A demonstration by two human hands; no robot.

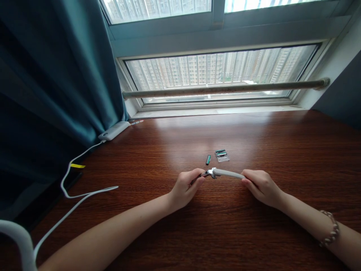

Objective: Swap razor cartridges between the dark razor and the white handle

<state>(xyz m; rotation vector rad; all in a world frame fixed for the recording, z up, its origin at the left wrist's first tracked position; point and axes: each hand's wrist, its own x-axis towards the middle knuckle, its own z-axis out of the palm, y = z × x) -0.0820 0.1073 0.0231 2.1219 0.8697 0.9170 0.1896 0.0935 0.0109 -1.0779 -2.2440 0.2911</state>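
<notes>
My left hand (186, 188) pinches the dark handle of a razor (208, 173), whose silver head points right. From the other side, my right hand (261, 187) grips the end of a slim white stick (229, 173), slightly bowed, possibly a brush. Its far tip meets the razor's head, and I cannot make out whether bristles are there. Just beyond them on the table lies a loose black and green razor cartridge (208, 160). Beside it, a small clear plastic case (222, 155) holds more green-striped cartridges.
The brown wooden table (169, 241) reaches back to a window with a metal bar (225, 89). At the left, a white power strip (114, 131) lies by the blue curtain (84, 75), its white cord (66, 177) looping forward. A white curved tube (17, 235) stands at lower left.
</notes>
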